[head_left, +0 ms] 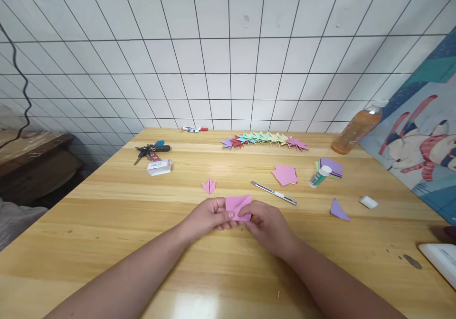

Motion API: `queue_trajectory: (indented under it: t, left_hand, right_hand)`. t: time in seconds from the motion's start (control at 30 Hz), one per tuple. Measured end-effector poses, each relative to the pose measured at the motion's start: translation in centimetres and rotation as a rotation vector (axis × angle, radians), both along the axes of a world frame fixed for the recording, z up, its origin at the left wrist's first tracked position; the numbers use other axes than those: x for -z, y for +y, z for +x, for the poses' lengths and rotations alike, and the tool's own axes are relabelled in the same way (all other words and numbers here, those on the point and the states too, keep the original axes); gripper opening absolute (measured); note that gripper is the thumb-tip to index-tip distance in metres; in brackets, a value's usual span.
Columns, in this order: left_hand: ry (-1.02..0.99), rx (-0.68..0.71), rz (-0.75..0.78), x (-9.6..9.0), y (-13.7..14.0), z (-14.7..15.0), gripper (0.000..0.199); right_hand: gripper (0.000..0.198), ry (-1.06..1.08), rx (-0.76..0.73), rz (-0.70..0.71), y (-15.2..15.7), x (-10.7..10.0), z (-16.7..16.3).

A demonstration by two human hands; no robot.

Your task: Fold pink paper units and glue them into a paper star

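A small pink paper square (235, 205) is held just above the table between both hands. My left hand (208, 218) pinches its left side, thumb on top and fingers underneath. On the right side, my right hand (266, 224) grips the lower corner with thumb and forefinger, and a crease or raised edge runs across the sheet there. Just beyond the hands lies a folded pink paper piece (209, 186) with pointed tips. A utility knife (273, 193) rests to the right of it, near a stack of pink paper squares (285, 174).
Folded paper stars (263, 139) line the back. Keys (153, 150), a white box (159, 167) and a marker (194, 129) lie left. Rightward are a glue stick (319, 177), coloured paper (331, 167), a purple folded piece (339, 210), an eraser (368, 202) and a bottle (358, 128).
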State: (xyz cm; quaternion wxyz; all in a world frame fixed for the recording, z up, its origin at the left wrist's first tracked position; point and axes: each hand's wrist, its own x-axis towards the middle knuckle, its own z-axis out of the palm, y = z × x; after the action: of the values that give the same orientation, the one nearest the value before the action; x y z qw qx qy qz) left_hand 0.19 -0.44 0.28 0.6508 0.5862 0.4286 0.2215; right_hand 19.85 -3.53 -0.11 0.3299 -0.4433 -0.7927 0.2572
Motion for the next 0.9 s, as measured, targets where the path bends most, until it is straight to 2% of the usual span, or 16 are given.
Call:
queue_trajectory:
  t: [0.2,0.37,0.47,0.7,0.9]
  left_hand:
    - [0.03,-0.017,0.021,-0.11,-0.23,0.16,0.033]
    - [0.024,-0.001,0.026,-0.33,-0.23,0.26,0.033]
    - [0.013,-0.005,0.018,-0.2,-0.19,0.25,0.032]
    - [-0.002,0.039,0.055,-0.41,-0.46,0.41,0.034]
    - [0.045,0.068,0.032,-0.58,-0.49,0.34,0.035]
  right_hand:
    - [0.007,0.231,0.001,-0.139,0.27,0.2,-0.45]
    - [0.003,0.268,0.015,-0.133,0.52,0.03,-0.23]
    - [0.005,0.281,0.009,-0.178,0.57,-0.01,-0.15]
    - [0.011,0.391,0.107,-0.413,0.31,-0.34,-0.84]
    - [0.014,0.394,0.202,-0.396,0.56,-0.41,-0.8]
